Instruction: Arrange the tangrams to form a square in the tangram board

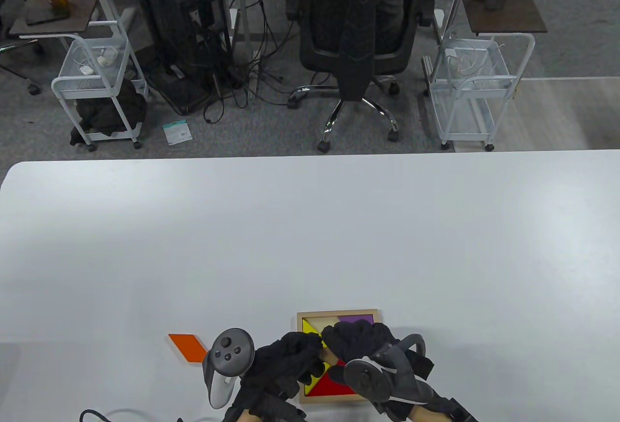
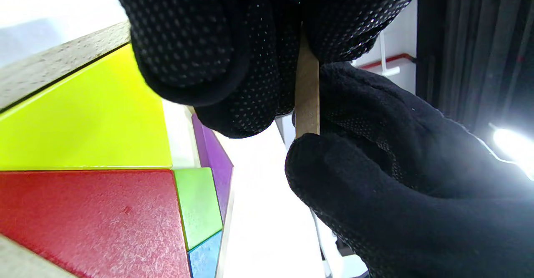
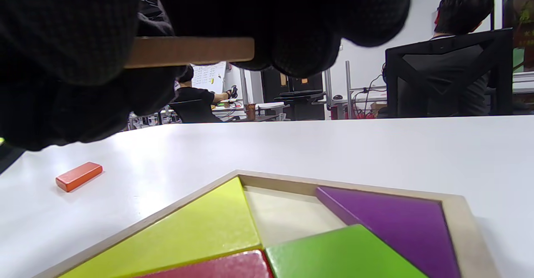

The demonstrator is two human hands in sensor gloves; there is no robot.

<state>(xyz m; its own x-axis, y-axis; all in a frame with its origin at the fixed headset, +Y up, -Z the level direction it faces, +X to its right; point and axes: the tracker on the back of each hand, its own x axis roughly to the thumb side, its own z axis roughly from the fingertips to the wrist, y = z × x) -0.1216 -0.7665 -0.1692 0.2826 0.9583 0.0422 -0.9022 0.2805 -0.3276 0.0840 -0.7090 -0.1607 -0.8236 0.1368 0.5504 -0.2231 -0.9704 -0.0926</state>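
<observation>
The wooden tangram board (image 1: 339, 313) lies at the table's near edge. In it sit a yellow triangle (image 3: 200, 232), a red triangle (image 2: 91, 219), a green piece (image 3: 338, 253), a purple triangle (image 3: 396, 219) and a blue piece (image 2: 204, 259). A bare slot (image 3: 283, 215) shows between yellow and purple. Both gloved hands hover together over the board. My left hand (image 1: 315, 347) pinches a thin tan piece (image 2: 306, 90) by its edge. My right hand (image 1: 336, 337) grips the same tan piece (image 3: 187, 50) above the board. An orange parallelogram (image 1: 188, 347) lies on the table left of the board.
The white table (image 1: 310, 238) stretches far beyond the board. Behind its far edge stand an office chair (image 1: 358, 29) and two white carts (image 1: 97, 83). A person sits at a desk far off in the right wrist view.
</observation>
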